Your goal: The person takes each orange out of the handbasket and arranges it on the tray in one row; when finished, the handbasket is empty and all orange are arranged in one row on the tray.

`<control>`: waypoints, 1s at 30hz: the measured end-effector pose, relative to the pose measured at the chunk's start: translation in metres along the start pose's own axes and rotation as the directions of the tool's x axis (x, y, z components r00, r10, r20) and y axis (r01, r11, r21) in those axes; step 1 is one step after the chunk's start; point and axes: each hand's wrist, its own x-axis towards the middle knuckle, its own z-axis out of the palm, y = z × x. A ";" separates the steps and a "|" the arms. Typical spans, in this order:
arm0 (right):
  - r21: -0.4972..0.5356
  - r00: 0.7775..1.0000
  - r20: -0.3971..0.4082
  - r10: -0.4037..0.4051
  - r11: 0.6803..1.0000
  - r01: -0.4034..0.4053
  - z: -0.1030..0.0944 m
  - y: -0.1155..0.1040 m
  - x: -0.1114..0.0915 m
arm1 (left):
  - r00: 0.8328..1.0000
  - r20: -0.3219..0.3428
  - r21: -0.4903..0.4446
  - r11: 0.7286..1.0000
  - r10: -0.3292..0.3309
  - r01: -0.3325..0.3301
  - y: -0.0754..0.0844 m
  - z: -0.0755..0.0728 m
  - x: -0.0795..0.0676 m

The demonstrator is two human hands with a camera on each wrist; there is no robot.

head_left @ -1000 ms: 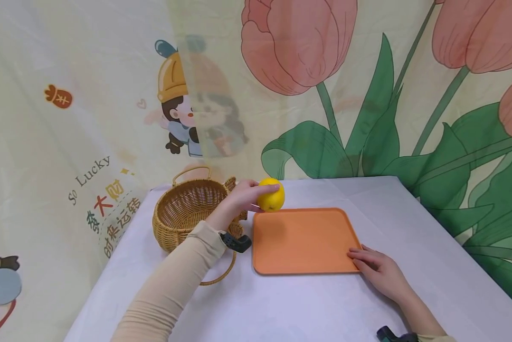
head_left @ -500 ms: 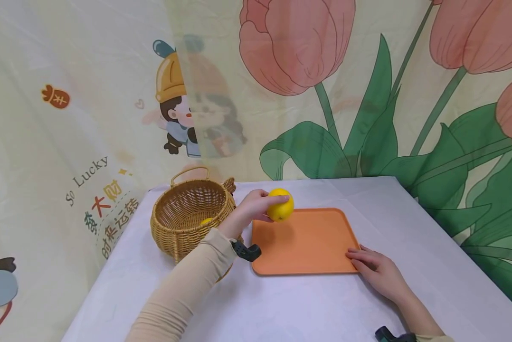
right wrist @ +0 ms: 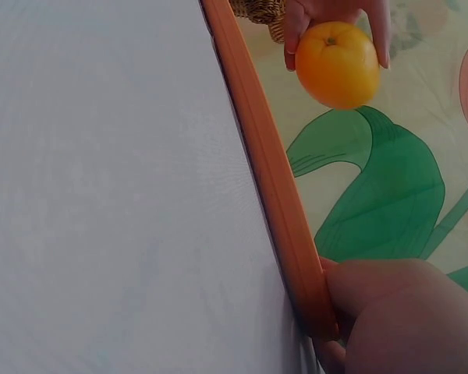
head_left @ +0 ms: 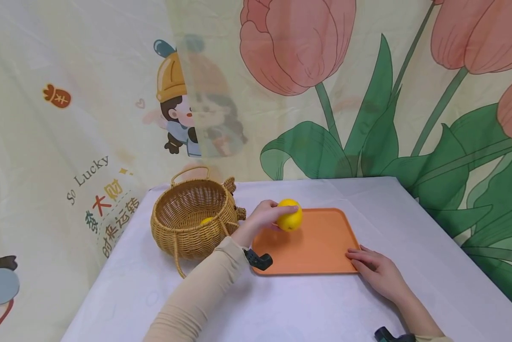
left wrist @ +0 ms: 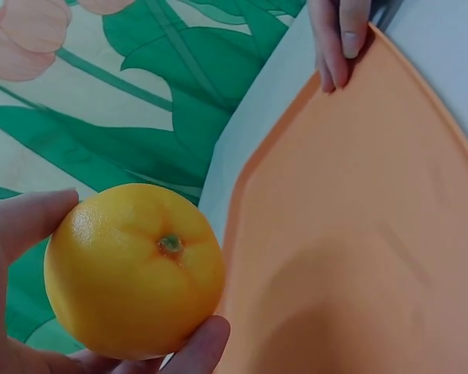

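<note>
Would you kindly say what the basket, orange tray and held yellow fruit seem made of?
Basket: probably wicker or rattan, faintly glossy, given its woven strands.
Orange tray: probably moulded plastic, satin, given its even colour and rounded corners.
Held yellow fruit: smooth, glossy skin, judging by its highlight; real or imitation, I cannot tell.

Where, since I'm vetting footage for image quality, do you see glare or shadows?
Left wrist: a small highlight on the yellow fruit, broad soft shadow on the orange tray; head: soft shadow on the tray below the left hand; right wrist: thin dark line along the tray's edge, no strong glare.
</note>
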 end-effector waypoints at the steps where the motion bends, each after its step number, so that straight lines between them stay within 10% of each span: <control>1: -0.001 1.000 -0.001 -0.001 1.000 0.001 -0.001 0.000 0.000 | 1.000 -0.001 0.006 1.000 -0.001 0.001 0.000 0.002 0.000; 30: -0.003 1.000 -0.014 0.000 1.000 0.000 0.004 0.002 0.000 | 0.971 -0.233 -0.050 0.998 -0.050 0.039 -0.024 0.081 0.039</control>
